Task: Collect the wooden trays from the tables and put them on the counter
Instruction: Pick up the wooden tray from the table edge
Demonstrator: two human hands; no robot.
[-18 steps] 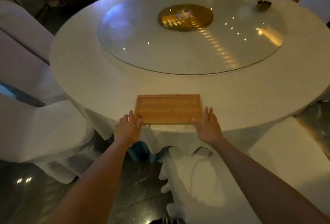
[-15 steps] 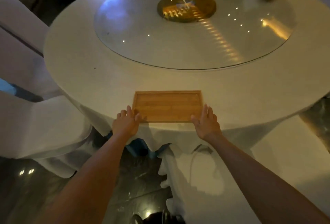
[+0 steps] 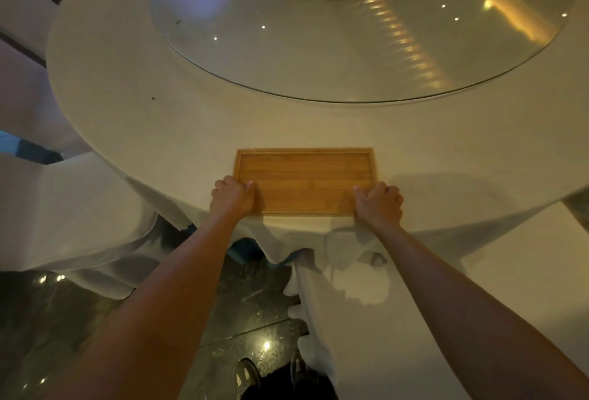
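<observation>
A shallow rectangular wooden tray [image 3: 304,181] lies at the near edge of a round white-clothed table [image 3: 159,119]. Left hand [image 3: 233,196] and right hand [image 3: 379,200] clamp its near corners; lifting and carrying to the counter remain.

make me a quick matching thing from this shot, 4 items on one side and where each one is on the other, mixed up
Things:
1. wooden tray
2. glass turntable
3. left hand
4. right hand

Places:
A. closed on the tray's near right corner
B. in the middle of the round table
C. flat on the tablecloth at the table's near edge
D. closed on the tray's near left corner

Pairs: 1-C, 2-B, 3-D, 4-A
</observation>
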